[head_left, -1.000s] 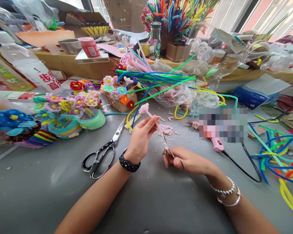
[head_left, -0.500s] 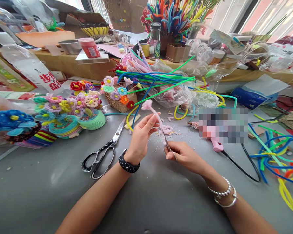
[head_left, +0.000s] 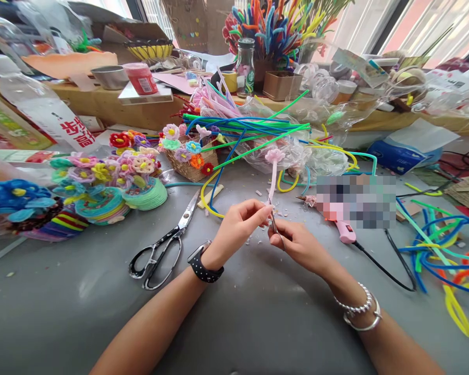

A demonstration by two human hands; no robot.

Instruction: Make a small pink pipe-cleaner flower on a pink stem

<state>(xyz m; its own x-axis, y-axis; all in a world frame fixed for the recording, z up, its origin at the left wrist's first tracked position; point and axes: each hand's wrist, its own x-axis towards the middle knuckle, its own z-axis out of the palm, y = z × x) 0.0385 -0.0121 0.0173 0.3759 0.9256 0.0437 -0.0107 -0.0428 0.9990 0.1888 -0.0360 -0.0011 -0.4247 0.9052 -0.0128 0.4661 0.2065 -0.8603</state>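
Observation:
A pink pipe-cleaner flower (head_left: 274, 162) stands nearly upright over the table, its fuzzy stem running down to my fingers. My left hand (head_left: 242, 225) pinches the lower end of that stem. In my right hand (head_left: 297, 240), close beside the left, is a small pair of metal scissors (head_left: 273, 225), its blades at the stem by my left fingertips. Whether the blades touch the stem is hard to make out. Pink fluff trimmings (head_left: 283, 211) lie on the grey table behind my hands. Larger black-handled scissors (head_left: 168, 242) rest to the left of my left wrist.
Flower pots of pipe cleaner (head_left: 144, 192) and a flower basket (head_left: 183, 161) stand at the left. Green and blue pipe cleaners (head_left: 254, 127) lie across the back. On the right are a pink glue gun (head_left: 344, 229), partly blurred out, with its cord, and tangled pipe cleaners (head_left: 441, 245).
The flower has swung right and now stands more upright. My left hand has moved right and down along the stem, close to my right hand, which still holds the small scissors.

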